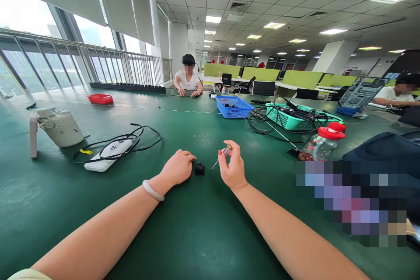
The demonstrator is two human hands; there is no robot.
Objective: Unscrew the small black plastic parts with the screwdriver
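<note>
In my right hand point(233, 164), closed between thumb and fingers, is a small screwdriver point(227, 151) with a clear handle. Its thin shaft slants down to the left, the tip close to the table and apart from the block. A small black block point(199, 169) stands on the green table point(197, 236) between my hands; round marks show on its upper part, too small to make out. My left hand point(177, 167) rests on the table just left of the block, back upward, fingers loosely bent and reaching toward it. Its fingertips are partly hidden, and I see nothing held there.
On the left are a white power bank point(110, 154) with a black cable, a pale bottle point(61, 127) and a red tray point(100, 99). Ahead stand a blue basket point(233, 108) and a green basket point(282, 118) of cables; rightward, a red-lidded jar point(323, 144). A person point(188, 76) sits opposite.
</note>
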